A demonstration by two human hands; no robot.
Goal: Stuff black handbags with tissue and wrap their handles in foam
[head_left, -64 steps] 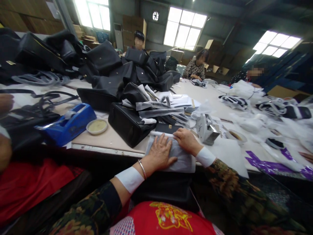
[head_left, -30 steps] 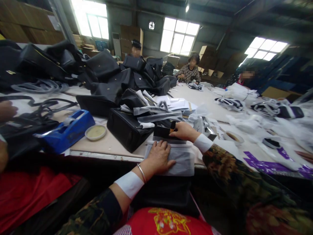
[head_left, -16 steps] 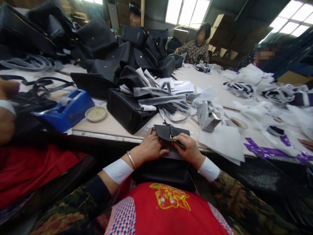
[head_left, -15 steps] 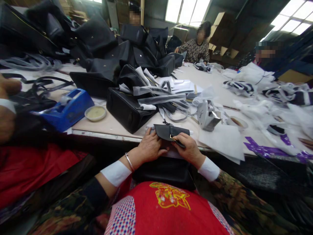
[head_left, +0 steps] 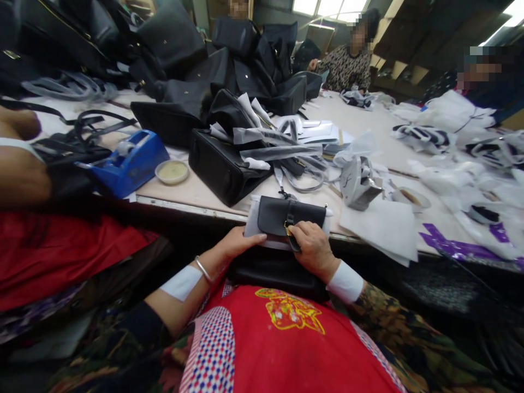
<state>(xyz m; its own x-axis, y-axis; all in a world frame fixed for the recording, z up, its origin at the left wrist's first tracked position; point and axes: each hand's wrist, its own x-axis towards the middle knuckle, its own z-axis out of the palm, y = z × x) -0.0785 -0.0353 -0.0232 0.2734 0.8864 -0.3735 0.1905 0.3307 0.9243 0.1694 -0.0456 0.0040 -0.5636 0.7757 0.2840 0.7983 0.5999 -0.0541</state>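
A small black leather pouch [head_left: 282, 215] with a gold clasp lies on a sheet of white wrapping paper [head_left: 252, 229] at the near table edge. My right hand [head_left: 313, 248] is closed on the pouch's strap and clasp at its front. My left hand [head_left: 237, 242] grips the lower left edge of the paper and the pouch. A black bag [head_left: 278, 270] rests in my lap under both hands.
A black handbag [head_left: 223, 166] stuffed with paper strips stands just beyond. A blue tape dispenser [head_left: 126, 164] and a small dish [head_left: 172, 172] sit to the left. A person in red [head_left: 61, 245] sits at my left. White sheets [head_left: 380, 226] lie right; other people sit across the table.
My right hand fetched the black pouch from farther up the table and set it on the white paper. Both hands have drawn paper and pouch back to the table edge.
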